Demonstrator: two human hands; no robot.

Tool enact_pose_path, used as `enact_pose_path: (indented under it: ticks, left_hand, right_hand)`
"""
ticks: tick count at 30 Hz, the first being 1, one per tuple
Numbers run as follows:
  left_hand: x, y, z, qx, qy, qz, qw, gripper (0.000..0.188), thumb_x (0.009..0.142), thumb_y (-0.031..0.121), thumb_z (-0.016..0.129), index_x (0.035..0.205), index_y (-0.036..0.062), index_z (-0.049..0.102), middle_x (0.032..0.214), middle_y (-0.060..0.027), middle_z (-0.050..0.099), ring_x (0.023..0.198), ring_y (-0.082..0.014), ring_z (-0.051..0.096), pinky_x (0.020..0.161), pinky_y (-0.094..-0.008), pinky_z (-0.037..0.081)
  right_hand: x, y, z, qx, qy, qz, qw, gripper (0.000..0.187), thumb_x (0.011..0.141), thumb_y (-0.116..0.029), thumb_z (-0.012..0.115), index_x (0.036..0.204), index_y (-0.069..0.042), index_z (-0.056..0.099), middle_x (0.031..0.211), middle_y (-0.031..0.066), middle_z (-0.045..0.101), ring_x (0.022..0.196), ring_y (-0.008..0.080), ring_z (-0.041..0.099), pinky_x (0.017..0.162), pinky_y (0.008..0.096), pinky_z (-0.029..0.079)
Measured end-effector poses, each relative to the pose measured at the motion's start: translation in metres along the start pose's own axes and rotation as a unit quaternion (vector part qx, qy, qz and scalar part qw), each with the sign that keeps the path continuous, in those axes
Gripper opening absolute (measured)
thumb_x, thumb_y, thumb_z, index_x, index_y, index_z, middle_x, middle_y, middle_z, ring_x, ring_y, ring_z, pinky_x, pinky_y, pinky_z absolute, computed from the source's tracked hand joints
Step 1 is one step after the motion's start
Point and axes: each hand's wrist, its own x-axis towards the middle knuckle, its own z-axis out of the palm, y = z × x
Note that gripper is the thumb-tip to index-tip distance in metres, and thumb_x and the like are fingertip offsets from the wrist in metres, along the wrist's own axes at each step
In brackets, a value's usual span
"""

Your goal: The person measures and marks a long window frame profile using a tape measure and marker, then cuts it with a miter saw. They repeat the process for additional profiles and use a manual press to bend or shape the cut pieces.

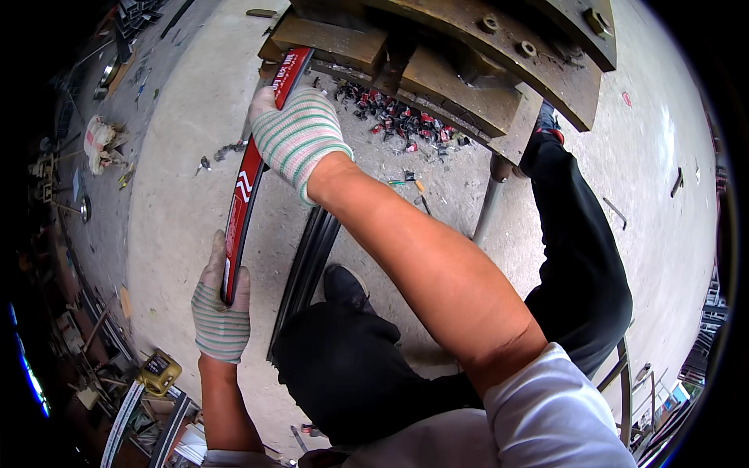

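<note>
A long, narrow profile strip point(248, 171) with a red printed face and dark edges slants up and away from me. Its near end rests in my left hand point(221, 320), gloved in striped knit, with thumb and fingers closed about it. Further up, my right hand point(303, 139), in a matching glove, grips the strip close to its far end. That far end touches or overlaps the brown metal block point(331, 43) of a heavy bolted machine point(499, 47); the exact contact is hidden. The fingers under the strip are partly out of sight.
Black and red cut scraps point(409, 121) litter the floor beneath the machine. Several dark profiles point(307, 253) lie beside my shoe point(346, 287). A metal leg point(491, 195) supports the machine. At lower left stands a yellow object point(159, 372) among clutter; a bent rod point(615, 212) lies at right.
</note>
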Motion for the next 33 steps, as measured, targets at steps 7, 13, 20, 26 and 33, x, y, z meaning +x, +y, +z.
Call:
enact_pose_path:
  ticks: [7,13,20,26,33]
  left_hand:
    - [0.005,0.006,-0.01,0.016,-0.001,-0.013,1.0,0.062,0.098,0.007,0.067,0.156,0.0093,0.048,0.124,-0.0218,0.068,0.11,-0.0311,0.069,0.098,-0.0384,0.053]
    - [0.005,0.008,-0.016,0.063,0.006,-0.002,0.998,0.069,0.092,0.005,0.072,0.157,0.0145,0.048,0.105,-0.0194,0.069,0.091,-0.0303,0.07,0.085,-0.038,0.056]
    - [0.006,0.017,-0.02,0.041,-0.027,-0.066,0.997,0.065,0.095,0.004,0.07,0.156,0.0104,0.048,0.129,-0.0216,0.067,0.111,-0.031,0.069,0.098,-0.0378,0.054]
    - [0.005,0.016,-0.022,0.058,-0.028,-0.074,0.995,0.071,0.093,0.004,0.072,0.158,0.0167,0.046,0.11,-0.0199,0.068,0.098,-0.0308,0.071,0.087,-0.0384,0.057]
    - [0.004,0.015,-0.021,0.075,-0.018,-0.057,0.995,0.074,0.092,0.006,0.074,0.159,0.0189,0.045,0.102,-0.0197,0.067,0.089,-0.0327,0.071,0.081,-0.0399,0.059]
  right_hand:
    - [0.004,0.003,0.007,-0.019,0.02,-0.004,1.0,0.057,0.103,-0.037,0.044,0.093,0.01,0.073,0.091,0.0359,0.069,0.096,0.0476,0.07,0.093,0.0505,0.054]
    - [0.007,0.009,0.017,0.046,0.044,0.002,0.998,0.053,0.103,-0.038,0.051,0.091,0.009,0.071,0.086,0.0294,0.07,0.086,0.04,0.068,0.084,0.0461,0.055]
    - [0.01,0.018,0.019,0.067,0.022,0.009,0.997,0.045,0.104,-0.036,0.06,0.088,0.005,0.066,0.078,0.0119,0.069,0.067,0.0188,0.062,0.067,0.0366,0.053]
    - [0.015,0.028,0.024,0.099,0.041,-0.004,0.994,0.044,0.103,-0.037,0.061,0.088,0.004,0.066,0.078,0.0107,0.069,0.068,0.0193,0.063,0.067,0.0349,0.055]
    - [0.007,0.022,0.018,0.075,0.045,-0.031,0.996,0.045,0.103,-0.037,0.063,0.083,0.003,0.064,0.074,0.0082,0.067,0.066,0.0164,0.056,0.064,0.0351,0.05]
